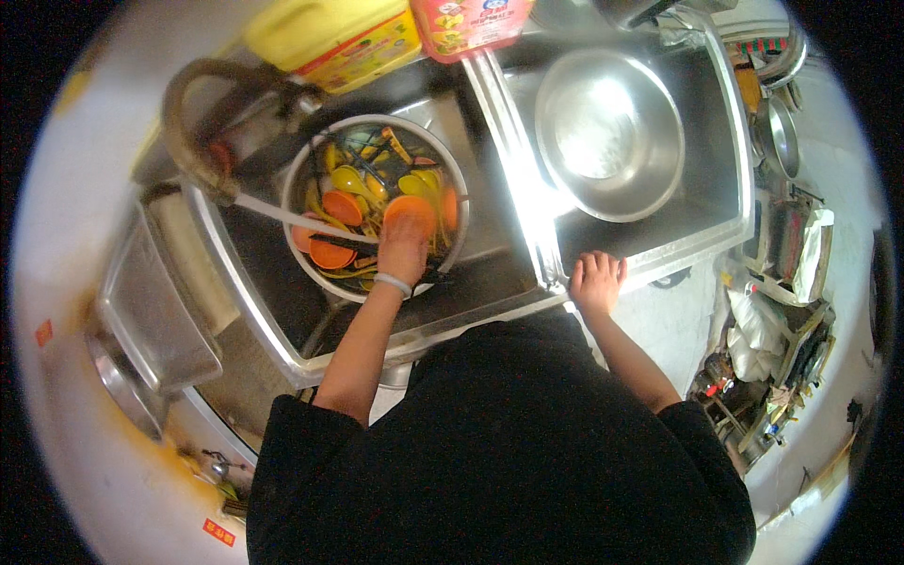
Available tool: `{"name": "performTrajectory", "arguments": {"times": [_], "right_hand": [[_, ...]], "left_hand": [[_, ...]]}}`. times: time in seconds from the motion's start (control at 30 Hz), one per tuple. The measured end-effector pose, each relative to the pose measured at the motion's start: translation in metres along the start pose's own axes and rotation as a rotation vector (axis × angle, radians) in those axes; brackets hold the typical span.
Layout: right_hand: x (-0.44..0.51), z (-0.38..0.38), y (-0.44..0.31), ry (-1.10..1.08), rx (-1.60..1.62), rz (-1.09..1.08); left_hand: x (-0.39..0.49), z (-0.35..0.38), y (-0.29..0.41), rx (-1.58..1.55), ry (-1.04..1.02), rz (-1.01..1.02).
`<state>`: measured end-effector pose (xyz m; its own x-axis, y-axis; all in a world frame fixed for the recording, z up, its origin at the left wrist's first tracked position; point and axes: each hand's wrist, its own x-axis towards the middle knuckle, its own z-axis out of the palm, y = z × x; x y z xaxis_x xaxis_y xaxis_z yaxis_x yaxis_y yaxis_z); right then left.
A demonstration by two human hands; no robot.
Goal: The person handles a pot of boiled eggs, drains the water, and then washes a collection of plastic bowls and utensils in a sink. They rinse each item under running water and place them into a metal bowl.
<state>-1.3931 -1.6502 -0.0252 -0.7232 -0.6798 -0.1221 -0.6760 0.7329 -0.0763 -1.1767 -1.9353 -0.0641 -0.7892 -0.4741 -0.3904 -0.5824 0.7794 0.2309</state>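
My left hand, with a pale band at the wrist, reaches into a round metal basin in the left sink bowl. Its fingers are on an orange bowl; the fingertips are blurred. Around it in the water lie yellow spoons, more orange bowls and dark and yellow utensils. Water runs from a curved faucet into the basin, close to my left hand. My right hand rests on the front rim of the steel sink, fingers slightly apart, holding nothing.
A large steel bowl sits in the right sink bowl. Behind the sink stand a yellow jug and a pink jug. Left of the sink is a rectangular metal pan. Shelves with cookware line the right side.
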Motion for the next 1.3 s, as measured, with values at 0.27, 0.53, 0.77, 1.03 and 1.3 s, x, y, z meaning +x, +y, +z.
{"name": "performTrajectory", "arguments": {"times": [0.27, 0.53, 0.77, 1.03, 1.3], "right_hand": [[-0.001, -0.007, -0.004, -0.017, -0.018, 0.014], [0.001, -0.008, -0.005, -0.036, 0.003, 0.024], [0.001, -0.004, -0.001, 0.012, -0.001, -0.011], [0.002, -0.006, -0.003, -0.009, -0.018, 0.001], [0.001, -0.007, -0.004, -0.013, -0.032, 0.004]], "left_hand": [[0.019, 0.026, -0.033, 0.327, -0.136, -0.057], [0.018, 0.007, -0.019, 0.129, -0.003, -0.332], [0.012, 0.026, 0.001, 0.116, -0.006, -0.092], [-0.003, 0.015, -0.004, 0.086, -0.076, -0.165], [-0.01, 0.032, -0.069, -2.016, 0.386, -1.015]]}}
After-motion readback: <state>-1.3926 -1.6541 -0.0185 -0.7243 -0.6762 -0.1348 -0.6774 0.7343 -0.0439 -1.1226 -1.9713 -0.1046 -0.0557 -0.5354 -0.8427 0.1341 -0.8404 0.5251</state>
